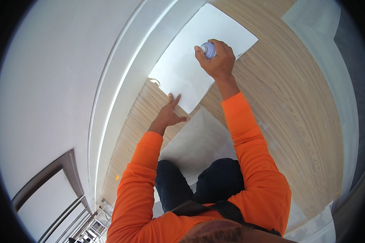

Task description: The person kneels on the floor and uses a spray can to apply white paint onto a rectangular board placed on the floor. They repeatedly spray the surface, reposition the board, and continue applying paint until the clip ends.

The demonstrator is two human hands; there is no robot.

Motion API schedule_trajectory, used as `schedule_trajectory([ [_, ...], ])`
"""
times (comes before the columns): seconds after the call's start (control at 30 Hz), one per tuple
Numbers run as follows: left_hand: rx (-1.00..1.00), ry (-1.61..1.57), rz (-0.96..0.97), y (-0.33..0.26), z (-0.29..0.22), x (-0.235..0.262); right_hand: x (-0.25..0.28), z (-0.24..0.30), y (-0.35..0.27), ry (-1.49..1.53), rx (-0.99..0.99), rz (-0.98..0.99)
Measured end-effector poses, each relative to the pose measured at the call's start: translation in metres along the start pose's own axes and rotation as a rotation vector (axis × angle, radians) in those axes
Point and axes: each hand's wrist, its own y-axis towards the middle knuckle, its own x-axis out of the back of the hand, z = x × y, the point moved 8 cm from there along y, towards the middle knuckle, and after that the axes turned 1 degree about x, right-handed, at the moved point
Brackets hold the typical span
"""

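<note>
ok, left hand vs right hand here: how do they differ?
The left hand lies flat and open, fingers spread, pressing the near corner of the white sheet. The right hand is closed around a spray can, reaching farther out over the sheet. The left arm is bent, the right nearly straight. Both wear orange sleeves.

From here I can see only the rounded top of the blue-grey spray can (208,49); my right hand (218,60) wraps over its body, near the upper middle of the frame. My left hand (169,114) covers one corner of the white flat panel (186,69). My dark-trousered knees (198,184) hide part of the pale grey sheet (194,139) beneath them.
</note>
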Motion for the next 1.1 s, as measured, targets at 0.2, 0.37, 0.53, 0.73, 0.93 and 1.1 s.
schedule_trajectory([
  [0.2,-0.019,0.001,0.016,0.0,0.003,-0.002,-0.015,-0.009,-0.005,-0.16,-0.102,0.211],
  [0.37,-0.023,0.013,0.011,0.0,0.003,-0.002,-0.01,0.0,0.002,-0.081,-0.018,0.073],
  [0.53,-0.008,-0.02,0.009,0.0,0.006,-0.004,0.003,0.008,0.003,0.013,0.016,0.009],
  [0.73,-0.018,-0.019,0.014,0.0,0.007,-0.004,0.005,-0.002,-0.006,-0.058,-0.01,0.063],
  [0.93,-0.009,0.013,0.007,0.0,0.006,-0.003,-0.017,-0.012,-0.011,-0.16,-0.007,0.152],
  [1.1,-0.017,-0.013,0.016,-0.002,0.008,-0.004,-0.023,-0.003,-0.006,-0.132,0.0,0.138],
])
